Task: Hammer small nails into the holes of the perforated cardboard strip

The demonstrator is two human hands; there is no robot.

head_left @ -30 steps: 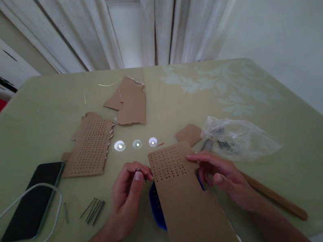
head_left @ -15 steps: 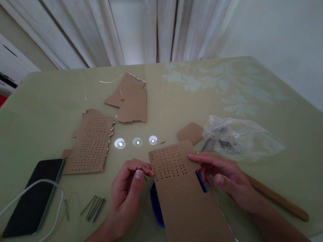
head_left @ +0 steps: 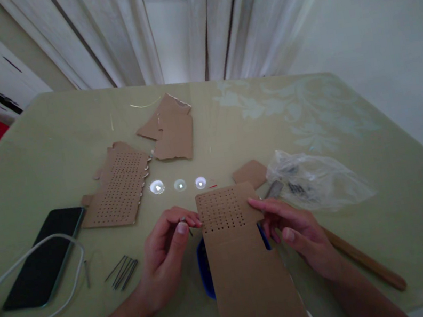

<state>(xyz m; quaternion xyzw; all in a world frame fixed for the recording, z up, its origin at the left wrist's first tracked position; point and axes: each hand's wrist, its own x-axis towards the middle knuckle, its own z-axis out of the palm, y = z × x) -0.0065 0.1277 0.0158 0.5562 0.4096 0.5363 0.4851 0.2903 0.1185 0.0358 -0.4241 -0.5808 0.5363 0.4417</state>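
A strip of brown cardboard (head_left: 248,282) lies in front of me, its far end punched with rows of small holes. Part of a blue container (head_left: 206,276) shows beneath it. My left hand (head_left: 166,255) pinches a nail (head_left: 183,219) between thumb and fingers, beside the strip's left edge. At the right edge my right hand (head_left: 296,228) has its index finger on top of the cardboard and other fingers curled at the side, partly hidden. A hammer lies under that hand, its metal head (head_left: 274,189) beyond the fingers and its wooden handle (head_left: 368,259) running toward me.
Several loose nails (head_left: 123,273) lie at the left, near a phone (head_left: 46,262) and a white cable (head_left: 66,237). Another holed cardboard piece (head_left: 119,187) and torn scraps (head_left: 175,137) lie farther back. To the right sits a clear plastic bag (head_left: 320,181) with small dark items.
Both hands keep nearly the same pose. The cardboard's far end sits very slightly farther up and right in view; otherwise little differs.
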